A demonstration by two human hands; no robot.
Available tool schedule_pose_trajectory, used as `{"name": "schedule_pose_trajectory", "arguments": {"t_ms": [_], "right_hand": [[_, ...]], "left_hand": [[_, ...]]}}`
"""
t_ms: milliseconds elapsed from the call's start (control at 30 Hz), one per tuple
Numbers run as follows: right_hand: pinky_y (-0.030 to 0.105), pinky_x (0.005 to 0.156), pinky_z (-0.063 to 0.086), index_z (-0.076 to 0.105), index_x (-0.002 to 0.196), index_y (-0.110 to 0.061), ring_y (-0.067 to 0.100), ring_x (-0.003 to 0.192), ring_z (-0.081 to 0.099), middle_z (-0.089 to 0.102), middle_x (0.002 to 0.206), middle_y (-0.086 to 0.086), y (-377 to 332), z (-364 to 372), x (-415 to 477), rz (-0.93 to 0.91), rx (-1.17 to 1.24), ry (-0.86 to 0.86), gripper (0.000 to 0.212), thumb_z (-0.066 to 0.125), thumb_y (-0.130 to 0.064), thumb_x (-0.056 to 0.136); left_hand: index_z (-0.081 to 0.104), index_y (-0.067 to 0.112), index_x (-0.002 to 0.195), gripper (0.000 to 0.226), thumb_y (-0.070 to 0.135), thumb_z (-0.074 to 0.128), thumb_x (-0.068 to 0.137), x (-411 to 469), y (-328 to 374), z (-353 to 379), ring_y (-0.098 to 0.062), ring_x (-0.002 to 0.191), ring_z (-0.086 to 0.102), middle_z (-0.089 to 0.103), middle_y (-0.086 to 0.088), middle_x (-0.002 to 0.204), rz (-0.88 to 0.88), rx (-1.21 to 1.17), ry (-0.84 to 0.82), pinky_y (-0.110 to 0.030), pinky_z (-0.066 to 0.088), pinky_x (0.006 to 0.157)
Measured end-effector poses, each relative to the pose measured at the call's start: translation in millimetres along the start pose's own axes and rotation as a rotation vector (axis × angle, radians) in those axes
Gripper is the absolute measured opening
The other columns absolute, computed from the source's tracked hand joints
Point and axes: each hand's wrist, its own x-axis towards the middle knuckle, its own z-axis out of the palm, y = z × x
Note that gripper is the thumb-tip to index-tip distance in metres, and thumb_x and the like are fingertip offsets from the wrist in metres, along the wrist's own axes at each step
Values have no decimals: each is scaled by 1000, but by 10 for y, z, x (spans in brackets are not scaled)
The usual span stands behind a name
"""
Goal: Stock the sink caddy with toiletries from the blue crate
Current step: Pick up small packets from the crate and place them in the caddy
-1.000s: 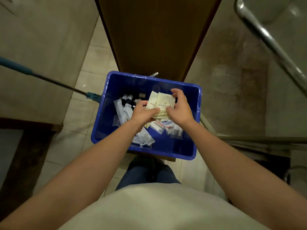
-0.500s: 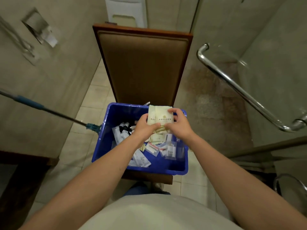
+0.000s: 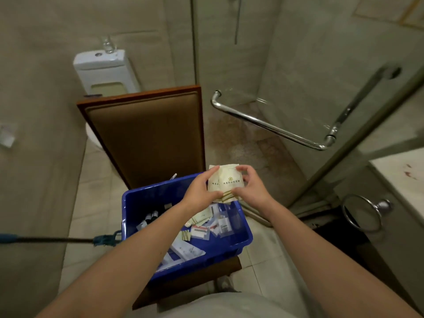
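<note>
A blue crate stands on a brown chair seat in front of me, holding small bottles and several sealed sachets. Above its far right corner I hold a bundle of cream sachets bound by rubber bands. My left hand grips the bundle's left edge, thumb on the front. My right hand pinches its right edge. The sink caddy is out of view.
The padded chair back rises behind the crate. A toilet cistern stands further back. A glass shower door with a chrome handle is at right. A towel ring hangs below a counter edge. A mop handle crosses the left.
Both hands have lifted the sachet bundle out of the crate and carried it up and to the right. My head has tilted up, bringing the cistern and counter into view.
</note>
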Motion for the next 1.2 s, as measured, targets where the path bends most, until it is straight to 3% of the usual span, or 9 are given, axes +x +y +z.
{"name": "schedule_pose_trajectory", "arguments": {"t_ms": [200, 333, 467, 533, 600, 667, 833, 1100, 1200], "right_hand": [[20, 59, 55, 38, 134, -30, 13, 93, 62, 49, 127, 2, 149, -87, -572, 25, 18, 148, 72, 68, 6, 79], [18, 56, 53, 37, 131, -32, 17, 100, 63, 51, 131, 5, 295, -177, -1001, 48, 87, 267, 72, 68, 6, 79], [20, 57, 54, 38, 130, -31, 21, 103, 63, 53, 128, 7, 487, -340, -1474, 56, 155, 408, 70, 68, 7, 79], [21, 58, 55, 38, 130, -31, 22, 104, 63, 54, 126, 6, 575, -447, -1690, 59, 168, 473, 70, 68, 6, 79], [20, 57, 54, 39, 129, -30, 19, 99, 65, 58, 121, 6, 651, -569, -1885, 51, 181, 539, 70, 69, 6, 78], [19, 57, 53, 40, 127, -30, 16, 93, 67, 60, 118, 6, 728, -698, -2066, 42, 198, 602, 69, 69, 7, 77], [26, 58, 56, 37, 130, -32, 20, 98, 67, 57, 120, 4, 953, -1033, -2546, 44, 277, 656, 74, 66, 11, 77], [30, 61, 59, 34, 135, -26, 18, 98, 65, 53, 128, 1, 1330, -1786, -3571, 55, 265, 764, 73, 64, 10, 79], [35, 65, 61, 32, 137, -24, 15, 96, 63, 52, 130, 0, 1514, -2113, -3973, 50, 217, 803, 74, 61, 11, 79]], "left_hand": [[38, 26, 148, 81, 8, 78, 79, -241, 119, 194, -14, 120, 51, 41, 6, 141, 69, 40, -134, -29, 57, 86], [35, 25, 149, 81, 8, 76, 81, -446, 196, 411, -11, 108, 60, 51, 8, 132, 103, 42, -303, -22, 57, 76], [29, 20, 152, 86, 3, 75, 81, -644, 291, 762, 0, 95, 65, 53, 28, 107, 169, 57, -494, -16, 53, 69], [25, 24, 153, 88, 4, 74, 82, -749, 352, 964, 0, 100, 63, 47, 31, 114, 228, 79, -553, -20, 55, 74], [28, 29, 152, 86, 7, 74, 82, -837, 428, 1167, -12, 107, 62, 47, 17, 129, 290, 119, -584, -30, 58, 81], [39, 30, 147, 77, 9, 75, 82, -904, 494, 1378, -14, 105, 61, 49, 1, 133, 344, 186, -598, -29, 57, 83], [55, 29, 135, 61, 11, 77, 81, -1094, 640, 1956, -8, 106, 57, 51, 4, 127, 384, 240, -638, -16, 49, 81], [47, 18, 141, 77, -3, 78, 73, -1636, 919, 3137, -28, 115, 58, 52, -11, 133, 377, 173, -785, -47, 51, 97], [46, 23, 142, 80, 3, 80, 72, -1878, 1022, 3642, -23, 110, 58, 44, -5, 133, 430, 209, -796, -38, 54, 92]]}}
